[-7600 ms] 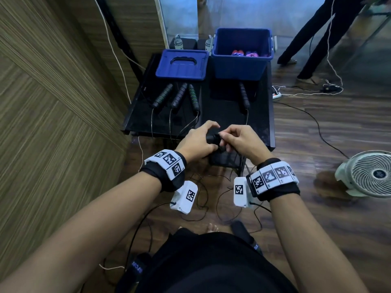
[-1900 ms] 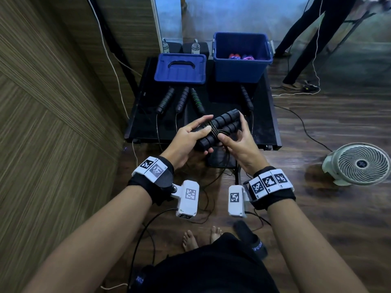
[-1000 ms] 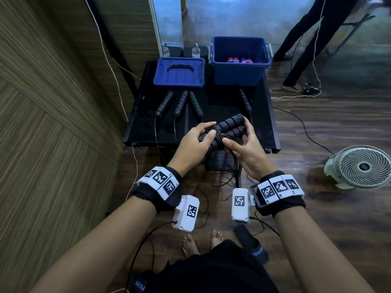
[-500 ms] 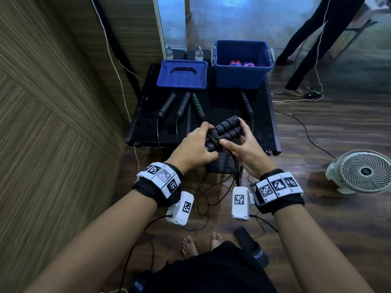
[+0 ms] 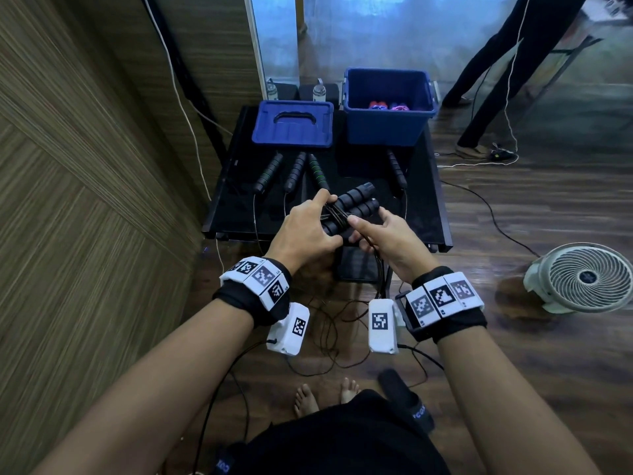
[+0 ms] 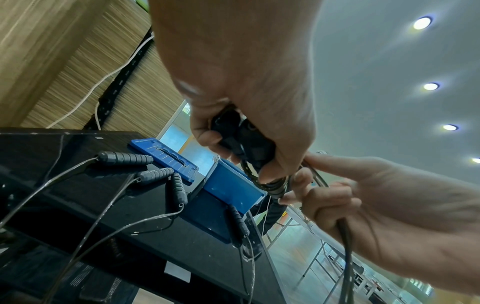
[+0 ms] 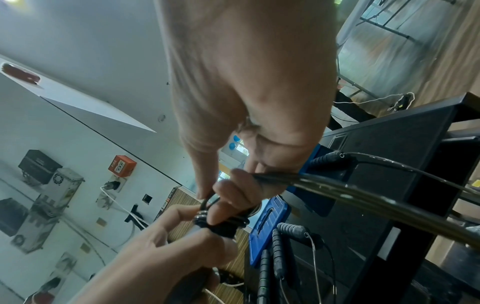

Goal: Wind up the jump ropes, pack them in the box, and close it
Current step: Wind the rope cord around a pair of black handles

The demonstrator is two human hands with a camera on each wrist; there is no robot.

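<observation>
Left hand (image 5: 305, 231) grips paired black handles (image 5: 356, 204) with cord (image 5: 337, 214) wound round middle, held above near edge of surface (image 5: 424, 214). Right hand (image 5: 383, 238) pinches loose cord. Blue box (image 5: 387, 128) open at far edge, lid (image 5: 293, 125) beside it.

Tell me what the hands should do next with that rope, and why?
Probably wrap another turn: the left hand grips the paired black handles, the right hand pinches the cord, and cord hangs loose to the floor.

lid (image 5: 293, 128) L of box (image 5: 388, 108) – table (image 5: 236, 204) rear | 4 handles (image 5: 294, 171) in front
</observation>
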